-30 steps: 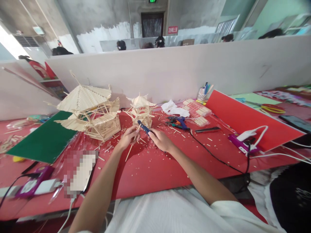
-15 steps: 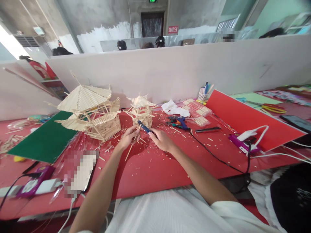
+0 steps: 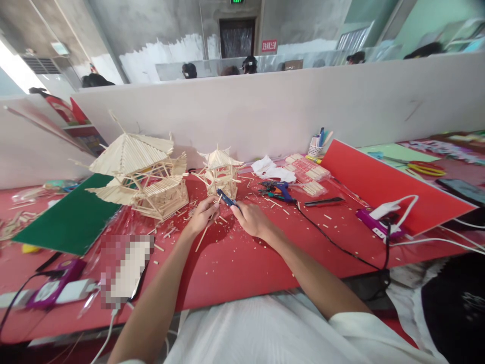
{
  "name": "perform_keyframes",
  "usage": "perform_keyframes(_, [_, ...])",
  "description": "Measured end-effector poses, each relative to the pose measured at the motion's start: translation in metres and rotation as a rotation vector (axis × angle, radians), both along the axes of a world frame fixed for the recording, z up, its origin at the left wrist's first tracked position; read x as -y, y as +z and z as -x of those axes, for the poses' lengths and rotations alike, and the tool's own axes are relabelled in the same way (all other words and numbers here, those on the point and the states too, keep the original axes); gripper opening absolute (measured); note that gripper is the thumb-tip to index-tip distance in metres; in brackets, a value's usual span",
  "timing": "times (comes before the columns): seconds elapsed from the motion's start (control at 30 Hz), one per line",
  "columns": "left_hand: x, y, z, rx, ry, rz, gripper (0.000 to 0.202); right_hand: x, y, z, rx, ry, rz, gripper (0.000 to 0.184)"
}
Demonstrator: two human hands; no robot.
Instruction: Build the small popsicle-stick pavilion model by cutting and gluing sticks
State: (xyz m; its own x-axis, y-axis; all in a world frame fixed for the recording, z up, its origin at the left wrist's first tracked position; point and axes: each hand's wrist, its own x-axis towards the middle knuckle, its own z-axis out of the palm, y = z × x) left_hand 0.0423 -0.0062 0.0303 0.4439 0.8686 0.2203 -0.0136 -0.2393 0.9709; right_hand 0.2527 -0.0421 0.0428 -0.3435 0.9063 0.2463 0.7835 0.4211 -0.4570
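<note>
My left hand (image 3: 203, 214) is closed round a thin wooden stick (image 3: 202, 238), which slants down from my fingers toward the table. The stick's upper end is up by a slim dark blue hand tool (image 3: 226, 197); its exact kind is too small to make out. My right hand (image 3: 250, 218) is closed on that tool, its tip pointing up and left. Just beyond both hands stands a small pavilion model (image 3: 222, 174) of pale sticks. Left of it sits a larger stick pavilion (image 3: 161, 197) with a wide pointed roof.
Stick offcuts litter the red table (image 3: 242, 275). To the right lie a blue glue gun (image 3: 282, 191) with its cord, a black cutter (image 3: 324, 201), bagged sticks (image 3: 312, 174) and a red board (image 3: 386, 187). On the left are a green board (image 3: 76, 217), a phone (image 3: 129, 270) and a power strip (image 3: 56, 285).
The dark blue tool and my right hand have shifted very slightly right. The stick's upper end now shows beside the tool's tip. The models have not moved.
</note>
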Motion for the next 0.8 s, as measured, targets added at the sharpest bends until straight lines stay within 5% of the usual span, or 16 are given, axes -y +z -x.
perform_keyframes(0.8, [-0.001, -0.003, -0.011, -0.070, 0.067, 0.124, 0.021, -0.005, -0.008, 0.005, 0.022, -0.012, 0.126, 0.071])
